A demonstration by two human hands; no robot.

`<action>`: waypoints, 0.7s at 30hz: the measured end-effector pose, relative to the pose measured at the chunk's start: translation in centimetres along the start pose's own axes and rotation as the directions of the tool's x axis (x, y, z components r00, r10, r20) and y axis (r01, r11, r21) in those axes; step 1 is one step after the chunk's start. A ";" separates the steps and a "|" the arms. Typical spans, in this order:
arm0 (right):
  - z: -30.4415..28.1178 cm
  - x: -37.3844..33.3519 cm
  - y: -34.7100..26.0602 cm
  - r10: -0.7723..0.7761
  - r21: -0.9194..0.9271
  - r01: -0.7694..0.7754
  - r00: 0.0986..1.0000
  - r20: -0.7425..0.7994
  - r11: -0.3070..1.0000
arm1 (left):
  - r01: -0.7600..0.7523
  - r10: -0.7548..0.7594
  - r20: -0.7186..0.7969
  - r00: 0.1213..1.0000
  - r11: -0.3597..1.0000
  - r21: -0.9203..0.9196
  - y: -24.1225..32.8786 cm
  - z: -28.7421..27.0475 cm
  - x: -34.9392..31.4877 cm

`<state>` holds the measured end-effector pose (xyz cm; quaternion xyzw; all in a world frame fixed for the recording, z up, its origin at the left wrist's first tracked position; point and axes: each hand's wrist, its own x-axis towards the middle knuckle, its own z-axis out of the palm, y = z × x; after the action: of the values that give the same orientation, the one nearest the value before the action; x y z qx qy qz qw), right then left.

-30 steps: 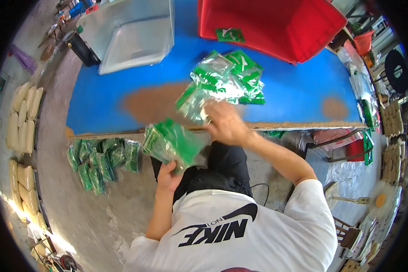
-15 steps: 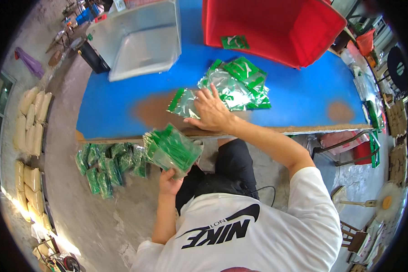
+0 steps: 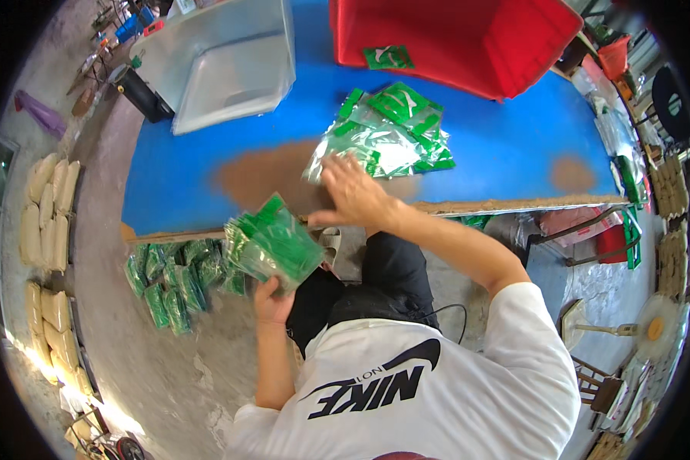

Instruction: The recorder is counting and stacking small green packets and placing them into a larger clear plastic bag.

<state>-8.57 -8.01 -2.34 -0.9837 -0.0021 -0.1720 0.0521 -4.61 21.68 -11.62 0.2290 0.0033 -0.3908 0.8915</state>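
My left hand [image 3: 271, 300] is closed on the lower end of a stack of clear plastic packets with green parts [image 3: 277, 244], held just off the table's near edge. The stack is fanned out unevenly. My right hand [image 3: 353, 192] has its fingers spread, thumb apart, over the near left side of a loose pile of similar flat packets [image 3: 395, 138]. Its fingertips touch or hover over the clear plastic there; I cannot tell which. No packet shows in its grip.
A red bin [image 3: 452, 46] lies behind the pile, one packet [image 3: 388, 57] at its mouth. A translucent tub [image 3: 234, 84] and a black cylinder [image 3: 139, 92] are at the far left of the blue table [image 3: 506, 153]. Several green bundles [image 3: 178, 284] lie on the floor, lower left.
The packet under my right hand no longer shows apart at the pile's left. My right hand's fingers have spread. The stack in my left hand has shifted slightly left, its top packet lying differently.
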 end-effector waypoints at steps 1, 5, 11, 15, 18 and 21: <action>-0.9 -0.8 -0.6 -0.096 0.184 0.092 0.995 0.016 0.979 | 0.030 -0.030 -0.018 0.999 0.999 0.035 0.9 -0.5 -0.2; -1.0 -3.5 -2.0 -0.207 0.562 0.189 0.978 -0.031 0.805 | 0.051 -0.061 0.041 0.997 0.979 0.195 2.8 -1.5 0.4; -4.0 -4.6 -2.1 -0.320 0.466 0.340 0.939 -0.124 0.817 | 0.287 -0.296 0.113 0.949 0.954 0.084 0.7 0.2 2.1; -4.8 -4.8 4.3 0.334 0.109 -0.320 0.927 -0.169 0.941 | 0.282 -0.283 0.038 0.958 0.959 0.032 -1.5 1.5 2.5; -3.0 -7.3 4.4 0.347 -0.124 -0.371 0.921 -0.178 0.920 | 0.238 -0.239 0.093 0.967 0.971 0.014 -2.5 2.3 1.2; -2.9 -7.5 0.8 -0.110 0.449 0.114 0.993 -0.034 0.886 | 0.241 -0.242 0.051 0.969 0.970 0.028 -3.1 1.8 1.4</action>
<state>-16.63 -8.95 -2.25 -0.9424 -0.0986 -0.1734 0.2686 -6.09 18.16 -11.49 0.2259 0.0027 -0.5024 0.8346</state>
